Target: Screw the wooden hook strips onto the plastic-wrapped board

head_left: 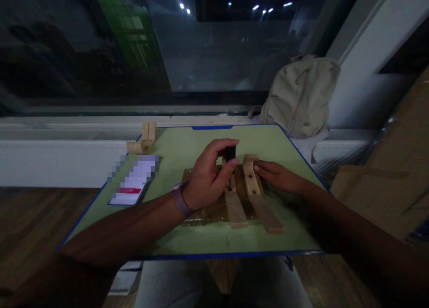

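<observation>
Screwdriver (230, 153) in hand, the person works over a green, blue-edged surface (196, 142). Its black handle stands upright, pinched between the thumb and fingers of the left hand (207, 178), and its thin shaft runs down to the left wooden piece (237, 213). A band (181, 201) circles that wrist. Just beside it lies the right wooden piece (268, 216), with two dark holes showing and an upturned far end. The right hand (276, 176) is at that end, fingers held close together with the tips against its side; from here I can't tell whether they grip it. Both pieces lie across a brown, plastic-wrapped packet (212, 213), their near ends reaching past it. Off to the left rests a phone (136, 181), its screen lit, and beyond it, at the far corner, more wooden parts (149, 133). A pale backpack (303, 98) leans by the dark window (217, 57).
</observation>
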The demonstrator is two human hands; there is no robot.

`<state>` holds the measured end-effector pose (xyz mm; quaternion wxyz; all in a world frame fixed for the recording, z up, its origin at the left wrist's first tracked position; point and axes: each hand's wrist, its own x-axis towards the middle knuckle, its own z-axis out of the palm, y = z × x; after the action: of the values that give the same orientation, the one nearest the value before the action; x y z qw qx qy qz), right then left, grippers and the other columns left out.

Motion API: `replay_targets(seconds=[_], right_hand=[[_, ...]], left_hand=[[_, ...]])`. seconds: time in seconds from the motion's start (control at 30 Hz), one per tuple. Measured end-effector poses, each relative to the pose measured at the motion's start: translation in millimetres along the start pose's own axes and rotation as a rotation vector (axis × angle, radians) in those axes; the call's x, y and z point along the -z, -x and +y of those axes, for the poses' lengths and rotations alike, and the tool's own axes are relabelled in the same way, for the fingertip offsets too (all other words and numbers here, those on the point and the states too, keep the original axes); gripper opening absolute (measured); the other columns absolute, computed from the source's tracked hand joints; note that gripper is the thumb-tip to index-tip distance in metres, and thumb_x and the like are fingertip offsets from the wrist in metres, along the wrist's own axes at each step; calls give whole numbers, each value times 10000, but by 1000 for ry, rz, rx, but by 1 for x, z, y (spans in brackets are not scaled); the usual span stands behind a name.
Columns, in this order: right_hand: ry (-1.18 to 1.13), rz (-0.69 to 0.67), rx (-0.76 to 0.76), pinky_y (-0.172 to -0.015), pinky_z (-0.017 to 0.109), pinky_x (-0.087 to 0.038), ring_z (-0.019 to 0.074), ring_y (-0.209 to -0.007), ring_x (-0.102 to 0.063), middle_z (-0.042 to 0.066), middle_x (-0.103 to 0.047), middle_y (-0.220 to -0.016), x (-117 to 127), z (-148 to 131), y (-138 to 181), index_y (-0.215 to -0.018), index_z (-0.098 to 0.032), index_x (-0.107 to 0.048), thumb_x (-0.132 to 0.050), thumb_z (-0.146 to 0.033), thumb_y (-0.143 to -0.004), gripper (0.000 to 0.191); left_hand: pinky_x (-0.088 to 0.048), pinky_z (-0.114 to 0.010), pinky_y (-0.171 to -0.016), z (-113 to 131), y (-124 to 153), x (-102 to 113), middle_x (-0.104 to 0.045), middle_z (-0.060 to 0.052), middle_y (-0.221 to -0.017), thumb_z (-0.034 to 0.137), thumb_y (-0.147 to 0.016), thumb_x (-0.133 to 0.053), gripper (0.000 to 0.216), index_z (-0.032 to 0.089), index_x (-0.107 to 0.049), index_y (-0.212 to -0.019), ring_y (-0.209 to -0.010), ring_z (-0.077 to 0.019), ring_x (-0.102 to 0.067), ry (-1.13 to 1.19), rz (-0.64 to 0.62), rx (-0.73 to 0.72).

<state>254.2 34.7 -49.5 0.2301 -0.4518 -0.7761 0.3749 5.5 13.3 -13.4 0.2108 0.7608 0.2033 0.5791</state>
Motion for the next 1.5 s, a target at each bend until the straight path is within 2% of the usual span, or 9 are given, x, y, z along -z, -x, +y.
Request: replay_targets(seconds=[0.2,0.4,0.5,0.63,0.73,0.93,1.07,1.3,1.5], right_hand=[[-36,-8,45,-901,421,-549,263,-962,-664,74,-733,-930,-2,5,-1,-999,-201,-708,-461,-594,-999,464],[-16,23,62,-919,386,-529,243,-961,-657,53,-735,-912,-3,3,0,-1026,-198,-717,-488,-593,-997,457],[0,25,67,-938,390,-522,248,-995,-658,48,-740,-928,-4,1,0,-1039,-213,-717,-467,-599,-1001,462],[-2,12,81,-940,392,-520,250,-997,-659,59,-739,-951,-3,0,0,-1014,-202,-715,-452,-606,-1001,483],[-27,18,80,-926,382,-522,249,-978,-659,61,-737,-938,-4,0,-1,-998,-193,-716,-486,-614,-984,480],[-84,34,77,-898,385,-527,254,-939,-661,48,-720,-842,-5,0,0,-977,-215,-726,-523,-623,-964,456],[-84,30,73,-889,390,-525,248,-932,-650,40,-711,-841,-4,3,-2,-976,-218,-726,-534,-618,-960,444],[-88,-39,74,-861,391,-534,221,-898,-635,55,-697,-907,-2,9,-5,-984,-184,-700,-476,-610,-988,482],[-120,-60,45,-884,396,-535,223,-925,-639,71,-705,-957,0,10,-5,-1039,-177,-690,-477,-576,-1003,454]], left_hand=[[-534,-319,-840,1,2,1,-613,-43,-1045,250,-1039,-460,342,269,-479,-1380,-921,-151,-614,104,8,97],[-527,-353,-897,0,0,8,-595,-41,-1075,238,-943,-644,361,285,-574,-1294,-993,-182,-607,-82,17,-11],[-537,-373,-911,2,0,8,-617,-50,-1071,235,-962,-608,370,265,-559,-1328,-985,-185,-624,-115,23,-1],[-562,-347,-849,4,2,4,-649,-62,-1094,254,-1009,-515,365,247,-506,-1374,-961,-174,-647,-27,64,25],[-559,-313,-774,4,2,5,-649,-48,-1043,250,-1010,-512,337,262,-513,-1347,-916,-166,-640,38,43,40],[-536,-403,-924,-1,4,10,-602,-64,-1131,270,-910,-674,396,286,-568,-1291,-1055,-222,-614,-90,-2,-39],[-527,-404,-957,-3,5,9,-627,-74,-1152,286,-969,-594,415,263,-513,-1375,-1042,-207,-634,-99,-6,68],[-542,-272,-748,2,1,2,-656,-43,-1026,283,-1012,-528,334,241,-517,-1343,-871,-143,-629,77,71,135],[-542,-340,-894,-3,2,4,-665,-62,-1065,293,-955,-640,392,245,-542,-1332,-980,-181,-655,18,32,152]])
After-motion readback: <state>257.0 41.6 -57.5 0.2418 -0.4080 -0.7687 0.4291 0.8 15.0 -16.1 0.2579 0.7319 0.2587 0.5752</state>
